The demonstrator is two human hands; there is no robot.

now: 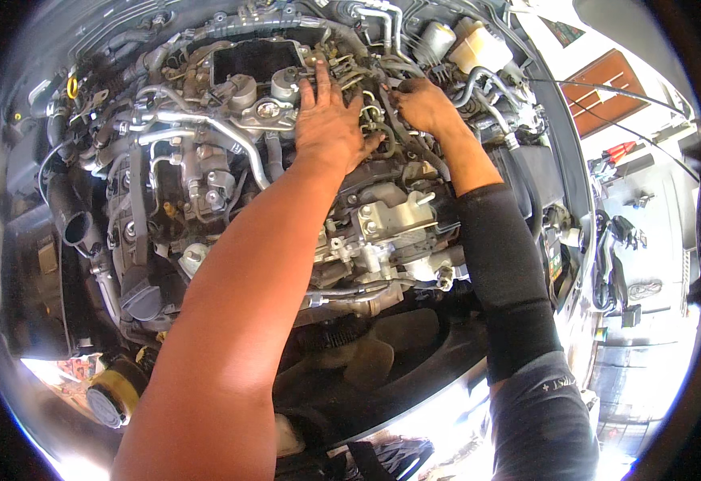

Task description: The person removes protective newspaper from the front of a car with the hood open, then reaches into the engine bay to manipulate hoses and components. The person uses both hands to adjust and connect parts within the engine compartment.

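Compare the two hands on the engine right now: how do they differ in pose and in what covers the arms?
The left hand lies flat, fingers spread and pointing away, on top of the engine; the right hand is curled, its fingertips tucked among the thin metal pipes. The left forearm is bare, while the right arm wears a black sleeve from mid-forearm upward. Both hands are bare and sit close together on the engine's upper middle.
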